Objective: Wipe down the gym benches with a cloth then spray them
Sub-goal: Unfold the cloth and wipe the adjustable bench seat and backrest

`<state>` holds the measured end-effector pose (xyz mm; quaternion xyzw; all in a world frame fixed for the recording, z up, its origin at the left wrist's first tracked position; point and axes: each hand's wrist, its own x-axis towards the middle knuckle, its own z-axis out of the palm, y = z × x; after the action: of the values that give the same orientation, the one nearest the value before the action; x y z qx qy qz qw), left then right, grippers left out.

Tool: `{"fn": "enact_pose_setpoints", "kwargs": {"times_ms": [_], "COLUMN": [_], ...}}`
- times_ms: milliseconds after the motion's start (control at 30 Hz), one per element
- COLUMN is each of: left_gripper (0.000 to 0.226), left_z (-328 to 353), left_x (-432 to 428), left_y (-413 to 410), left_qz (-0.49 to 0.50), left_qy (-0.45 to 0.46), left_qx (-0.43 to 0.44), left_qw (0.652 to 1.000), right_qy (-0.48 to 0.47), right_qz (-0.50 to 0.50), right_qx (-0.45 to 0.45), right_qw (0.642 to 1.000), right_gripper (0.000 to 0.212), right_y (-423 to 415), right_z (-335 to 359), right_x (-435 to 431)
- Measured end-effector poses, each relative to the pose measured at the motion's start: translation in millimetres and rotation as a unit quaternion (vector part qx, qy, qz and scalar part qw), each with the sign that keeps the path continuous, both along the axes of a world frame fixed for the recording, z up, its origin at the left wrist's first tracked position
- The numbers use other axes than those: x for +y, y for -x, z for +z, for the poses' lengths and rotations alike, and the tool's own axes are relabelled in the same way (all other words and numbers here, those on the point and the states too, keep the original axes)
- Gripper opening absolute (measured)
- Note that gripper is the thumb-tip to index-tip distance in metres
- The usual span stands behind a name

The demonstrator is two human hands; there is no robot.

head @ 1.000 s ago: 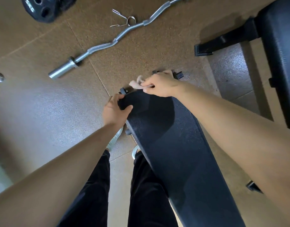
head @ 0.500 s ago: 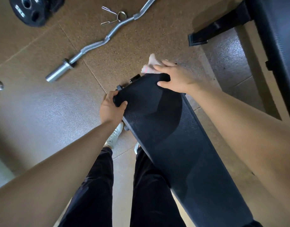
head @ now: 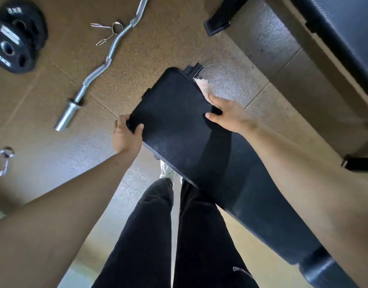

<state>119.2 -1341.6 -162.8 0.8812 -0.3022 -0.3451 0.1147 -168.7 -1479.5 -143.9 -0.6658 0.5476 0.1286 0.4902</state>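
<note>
At centre frame, head view: the black bench [head: 179,129] pad runs from 11 to 5 o'clock. Left grip [head: 126,137] is closed round its 9 o'clock edge, thumb on top. Right grip [head: 230,116] clamps the pale pink cloth [head: 203,85] against the 3 o'clock edge, thumb on the pad. Curl bar [head: 105,64] and weight plates [head: 13,43] lie on the floor at 10 to 11 o'clock.

Bench [head: 179,125] pad is plain black with a fine pebbly grain, kinda shiny. The cloth [head: 203,85] poking out at its right edge is pale pink-white. Floor [head: 168,38] is speckled brown, cork-looking, going speckled grey mid-frame. Curl bar [head: 108,59] upper left is silver, weight plates [head: 12,44] black with white lettering. Trousers [head: 145,235] black, shoe [head: 165,170] white.
</note>
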Motion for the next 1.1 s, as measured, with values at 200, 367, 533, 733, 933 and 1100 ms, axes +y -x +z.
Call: {"fn": "enact_pose_setpoints", "kwargs": {"times_ms": [200,367,533,733,933,1100], "left_gripper": [0.057,0.069,0.063,0.070,0.084,0.097], "left_z": [3.6,13.7,25.8,32.8,28.3,22.7], "left_x": [8.6,31.2,65.9,99.0,117.6,139.9], "left_y": [16.3,54.4,118.3,193.5,243.7,273.3], "left_qz": [-0.101,-0.246,-0.416,-0.545,-0.556,-0.509], "left_qy": [-0.060,-0.037,0.005,-0.060,-0.123,-0.120], "left_qx": [-0.104,-0.133,-0.036,0.043,-0.045,-0.085], "left_qw": [0.988,0.959,0.909,0.835,0.821,0.848], "right_qy": [-0.014,-0.012,0.000,-0.021,-0.040,-0.034], "right_qz": [-0.054,-0.099,-0.135,-0.175,-0.157,-0.171], "right_qx": [0.043,0.069,0.070,0.025,0.016,-0.012], "right_qw": [0.998,0.993,0.988,0.984,0.987,0.985], "right_gripper": [0.070,0.069,0.066,0.067,0.073,0.078], "right_y": [31.7,66.0,94.0,131.1,185.9,235.2], "right_z": [-7.9,-7.2,-7.1,-2.9,-4.1,-5.2], "right_x": [35.9,63.8,87.1,104.7,123.3,154.1]}}
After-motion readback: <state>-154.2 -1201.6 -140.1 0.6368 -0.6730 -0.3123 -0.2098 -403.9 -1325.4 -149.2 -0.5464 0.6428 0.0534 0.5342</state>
